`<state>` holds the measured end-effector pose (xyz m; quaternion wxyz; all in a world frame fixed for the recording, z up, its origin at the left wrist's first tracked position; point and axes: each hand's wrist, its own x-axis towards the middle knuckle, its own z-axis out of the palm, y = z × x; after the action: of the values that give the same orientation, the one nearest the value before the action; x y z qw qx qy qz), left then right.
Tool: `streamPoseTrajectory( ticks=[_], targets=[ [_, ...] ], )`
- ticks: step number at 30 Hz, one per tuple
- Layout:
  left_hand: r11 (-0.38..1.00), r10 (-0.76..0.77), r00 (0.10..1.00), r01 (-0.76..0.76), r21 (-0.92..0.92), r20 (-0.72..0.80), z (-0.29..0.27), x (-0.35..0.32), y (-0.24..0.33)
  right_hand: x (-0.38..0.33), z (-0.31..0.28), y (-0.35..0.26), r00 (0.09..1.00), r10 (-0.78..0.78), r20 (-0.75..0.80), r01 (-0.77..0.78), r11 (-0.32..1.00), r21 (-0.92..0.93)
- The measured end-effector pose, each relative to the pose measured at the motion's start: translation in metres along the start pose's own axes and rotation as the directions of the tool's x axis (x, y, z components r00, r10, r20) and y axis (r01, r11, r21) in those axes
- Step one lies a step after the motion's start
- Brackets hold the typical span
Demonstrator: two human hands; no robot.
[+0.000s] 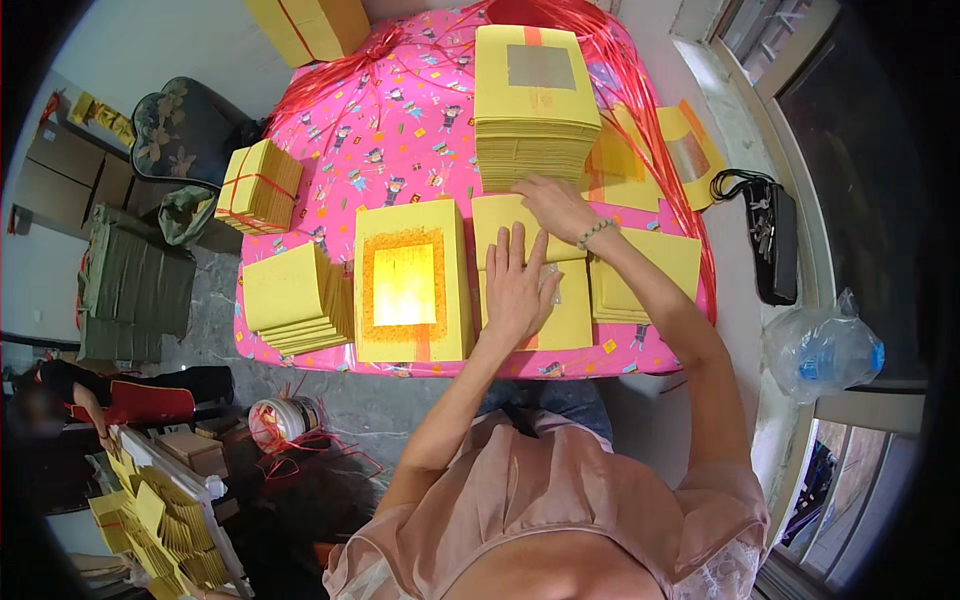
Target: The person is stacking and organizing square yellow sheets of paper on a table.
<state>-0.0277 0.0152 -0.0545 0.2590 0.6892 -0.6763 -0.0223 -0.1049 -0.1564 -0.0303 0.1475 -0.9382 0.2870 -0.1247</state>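
Note:
Both my hands are on a yellow paper sheet (500,325) with a crease across it, lying at the table's near edge. My left hand (515,285) presses flat on its middle, fingers spread. A small clear, shiny scrap (550,290) shows by the left thumb. My right hand (558,208) reaches to the sheet's far part, its bent fingers closed at the far edge; the fingertips are partly hidden. Just beyond stands a tall stack of yellow paper (535,150) with a grey rectangle on top. To the left lies a yellow stack (460,290) with a bright gold rectangle.
A fanned yellow pile (290,290) and a tied bundle (255,190) stand left; more yellow sheets (655,270) lie right. Red strands (660,130) run along the right side of the pink cloth (400,130). A clear bottle (825,350) and black case (770,240) sit on the ledge.

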Motion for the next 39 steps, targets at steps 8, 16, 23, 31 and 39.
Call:
streamPoseTrajectory(
  ticks=[8, 16, 23, 31, 39],
  targets=[
    [1.0, -0.009, 1.0, 0.009, -0.009, -0.008, 0.0, -0.002, -0.003, -0.067, -0.053, -0.055, 0.999, -0.014, -0.04, 0.0, 0.947, -0.322],
    [1.0, 0.015, 1.0, -0.015, -0.002, 0.008, -0.002, -0.003, -0.001, -0.119, -0.018, -0.062, 0.992, -0.105, -0.07, 0.063, 0.891, -0.449],
    [1.0, 0.019, 1.0, -0.019, -0.001, 0.02, -0.002, -0.004, -0.002, -0.129, -0.005, -0.062, 0.996, -0.001, 0.086, 0.029, 0.945, -0.325],
    [1.0, 0.027, 0.999, -0.027, -0.007, 0.019, -0.001, -0.007, -0.006, -0.133, 0.002, -0.07, 0.998, 0.022, 0.051, -0.006, 0.954, -0.298],
    [0.996, -0.065, 0.998, 0.064, 0.056, 0.024, -0.002, -0.027, -0.008, -0.131, -0.005, -0.069, 0.994, 0.021, 0.111, 0.018, 0.941, -0.337]
  ],
)
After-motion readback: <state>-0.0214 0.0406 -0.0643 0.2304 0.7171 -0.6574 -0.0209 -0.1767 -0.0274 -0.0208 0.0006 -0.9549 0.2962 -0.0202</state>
